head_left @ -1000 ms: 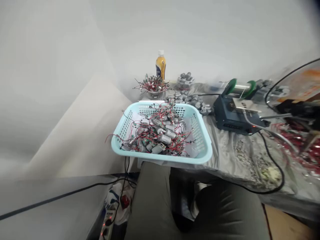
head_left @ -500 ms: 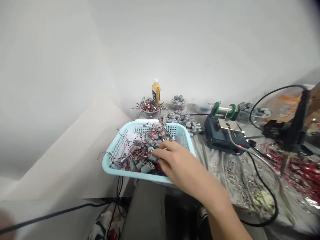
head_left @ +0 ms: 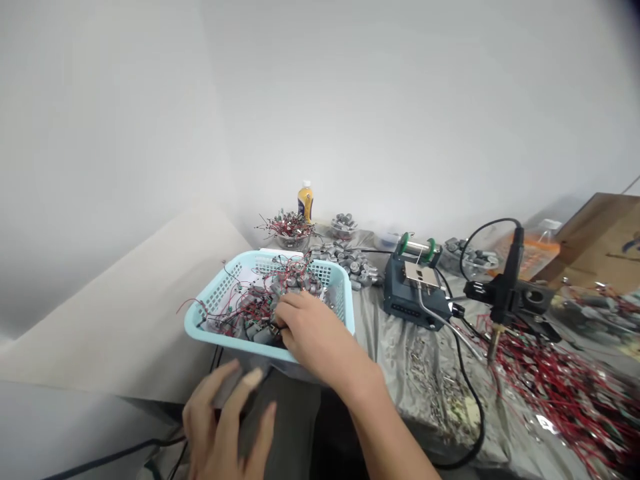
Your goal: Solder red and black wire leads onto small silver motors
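A light blue plastic basket (head_left: 227, 341) holds a heap of small grey motors (head_left: 263, 335) with thin red and black wires (head_left: 250, 305). My right hand (head_left: 310, 328) reaches over the basket's near right side, its fingers curled down among the motors. What those fingers close on is hidden behind the hand. My left hand (head_left: 227, 420) is in front of the basket, low in view, fingers spread and holding nothing; it is slightly blurred.
Behind the basket are a bowl of wired parts (head_left: 290, 230), a yellow bottle (head_left: 305, 202) and loose motors (head_left: 355, 262). To the right stand a soldering station (head_left: 415, 287) with a solder spool (head_left: 417, 247), an iron in a holder (head_left: 507, 287), and piled red wires (head_left: 560, 383).
My left hand has come into view at the bottom, fingers spread. My right hand stays in the basket, now curled lower into the motors. The view has shifted right.
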`<state>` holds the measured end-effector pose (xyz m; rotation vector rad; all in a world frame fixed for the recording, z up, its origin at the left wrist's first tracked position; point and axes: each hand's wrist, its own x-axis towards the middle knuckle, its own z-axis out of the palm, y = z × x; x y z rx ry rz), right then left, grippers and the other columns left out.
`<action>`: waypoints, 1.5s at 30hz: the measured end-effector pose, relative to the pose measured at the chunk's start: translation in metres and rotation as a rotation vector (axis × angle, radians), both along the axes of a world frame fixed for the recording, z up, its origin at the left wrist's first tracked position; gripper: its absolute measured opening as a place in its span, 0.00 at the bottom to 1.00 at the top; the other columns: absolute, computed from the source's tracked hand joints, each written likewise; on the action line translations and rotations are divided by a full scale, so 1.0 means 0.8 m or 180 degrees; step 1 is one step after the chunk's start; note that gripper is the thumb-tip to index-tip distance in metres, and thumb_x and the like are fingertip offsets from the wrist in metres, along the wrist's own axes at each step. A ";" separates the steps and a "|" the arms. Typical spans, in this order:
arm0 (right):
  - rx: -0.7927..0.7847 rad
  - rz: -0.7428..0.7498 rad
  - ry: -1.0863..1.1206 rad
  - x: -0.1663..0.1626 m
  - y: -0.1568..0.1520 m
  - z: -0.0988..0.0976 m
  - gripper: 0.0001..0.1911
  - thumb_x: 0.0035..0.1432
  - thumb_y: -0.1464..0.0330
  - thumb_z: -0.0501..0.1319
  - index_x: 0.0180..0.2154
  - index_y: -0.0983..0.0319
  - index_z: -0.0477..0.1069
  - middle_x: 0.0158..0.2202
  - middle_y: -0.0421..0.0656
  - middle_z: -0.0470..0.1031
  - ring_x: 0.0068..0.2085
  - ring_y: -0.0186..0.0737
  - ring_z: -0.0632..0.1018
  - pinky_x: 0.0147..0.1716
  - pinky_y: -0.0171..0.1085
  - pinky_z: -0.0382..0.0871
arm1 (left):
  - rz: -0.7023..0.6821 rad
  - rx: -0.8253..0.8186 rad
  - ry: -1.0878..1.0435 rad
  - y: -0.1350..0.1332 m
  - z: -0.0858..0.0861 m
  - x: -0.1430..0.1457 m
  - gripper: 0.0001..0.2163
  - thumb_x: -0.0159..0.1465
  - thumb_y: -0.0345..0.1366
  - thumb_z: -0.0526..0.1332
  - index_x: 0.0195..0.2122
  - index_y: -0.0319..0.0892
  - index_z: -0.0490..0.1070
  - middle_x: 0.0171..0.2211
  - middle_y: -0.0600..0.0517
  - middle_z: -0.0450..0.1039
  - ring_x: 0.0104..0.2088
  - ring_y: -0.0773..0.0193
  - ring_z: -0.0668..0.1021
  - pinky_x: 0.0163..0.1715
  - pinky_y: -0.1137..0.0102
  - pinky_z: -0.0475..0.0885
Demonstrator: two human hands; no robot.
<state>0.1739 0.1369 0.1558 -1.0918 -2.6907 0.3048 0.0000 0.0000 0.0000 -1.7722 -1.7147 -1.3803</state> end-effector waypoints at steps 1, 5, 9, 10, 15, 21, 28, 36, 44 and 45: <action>-0.0034 0.0045 0.0005 0.001 0.001 0.001 0.14 0.78 0.79 0.58 0.54 0.63 0.80 0.56 0.47 0.82 0.55 0.47 0.79 0.56 0.45 0.74 | 0.0147 0.0065 -0.0021 0.012 0.004 0.004 0.18 0.81 0.46 0.68 0.68 0.47 0.77 0.72 0.36 0.73 0.69 0.38 0.79 0.70 0.38 0.77; -0.0114 0.0080 -0.0066 -0.001 0.006 0.004 0.16 0.80 0.77 0.55 0.56 0.63 0.81 0.57 0.50 0.82 0.58 0.50 0.81 0.60 0.47 0.74 | 0.0558 0.0124 -0.0232 0.049 0.016 0.008 0.28 0.81 0.52 0.67 0.76 0.46 0.68 0.78 0.28 0.67 0.79 0.27 0.72 0.76 0.29 0.70; -0.0074 -0.0103 -0.0175 -0.010 0.009 0.007 0.14 0.77 0.75 0.61 0.56 0.66 0.84 0.65 0.59 0.77 0.67 0.67 0.76 0.63 0.59 0.75 | 0.0550 0.0118 -0.0346 0.068 0.013 0.003 0.29 0.81 0.51 0.68 0.77 0.47 0.66 0.86 0.29 0.57 0.84 0.29 0.68 0.77 0.36 0.73; -0.0067 -0.0139 -0.0161 -0.011 0.010 0.008 0.15 0.75 0.76 0.62 0.56 0.67 0.84 0.65 0.60 0.77 0.68 0.68 0.76 0.64 0.60 0.74 | 0.0532 0.0145 -0.0358 0.072 0.011 0.002 0.26 0.81 0.49 0.67 0.76 0.47 0.67 0.87 0.30 0.56 0.84 0.30 0.67 0.78 0.38 0.74; -0.0095 -0.0391 0.0179 -0.008 0.015 0.003 0.13 0.69 0.79 0.64 0.49 0.67 0.86 0.53 0.55 0.85 0.59 0.59 0.82 0.63 0.51 0.74 | 0.0311 0.0303 -0.0288 0.100 0.008 -0.008 0.17 0.82 0.46 0.68 0.67 0.47 0.75 0.86 0.33 0.60 0.82 0.32 0.72 0.78 0.41 0.75; -0.0177 -0.0904 0.1122 0.004 0.018 -0.016 0.26 0.61 0.84 0.62 0.56 0.64 0.86 0.53 0.52 0.88 0.53 0.51 0.84 0.58 0.46 0.75 | 0.0023 0.0422 -0.0149 0.119 0.003 -0.012 0.15 0.82 0.39 0.66 0.67 0.44 0.74 0.81 0.29 0.66 0.86 0.29 0.63 0.81 0.30 0.66; -0.0437 -0.1122 0.2726 0.030 0.021 0.022 0.26 0.58 0.66 0.70 0.59 0.59 0.84 0.54 0.48 0.84 0.53 0.47 0.82 0.51 0.45 0.80 | -0.0121 0.0464 -0.0011 0.114 0.009 -0.010 0.20 0.79 0.32 0.70 0.69 0.42 0.71 0.79 0.24 0.67 0.85 0.23 0.63 0.78 0.25 0.68; -0.0825 -0.0951 0.3870 0.035 0.020 0.085 0.29 0.57 0.56 0.77 0.57 0.58 0.78 0.52 0.49 0.86 0.49 0.43 0.87 0.59 0.50 0.85 | -0.0531 0.0335 0.0252 0.103 0.015 -0.028 0.20 0.78 0.27 0.66 0.70 0.41 0.72 0.78 0.26 0.67 0.87 0.22 0.58 0.77 0.23 0.68; -0.1030 -0.0837 0.3987 0.050 -0.041 0.109 0.23 0.62 0.56 0.79 0.53 0.57 0.80 0.49 0.47 0.88 0.49 0.45 0.89 0.58 0.49 0.87 | -0.1082 0.0482 0.0068 0.063 0.095 -0.033 0.17 0.82 0.36 0.63 0.70 0.48 0.75 0.78 0.38 0.71 0.77 0.42 0.78 0.78 0.46 0.76; -0.1088 -0.0857 0.3925 0.053 -0.061 0.103 0.21 0.62 0.57 0.80 0.52 0.57 0.81 0.48 0.47 0.88 0.48 0.44 0.89 0.55 0.47 0.88 | -0.1273 0.0570 0.0031 0.056 0.112 -0.030 0.17 0.82 0.35 0.63 0.69 0.49 0.75 0.75 0.41 0.76 0.73 0.47 0.82 0.77 0.51 0.77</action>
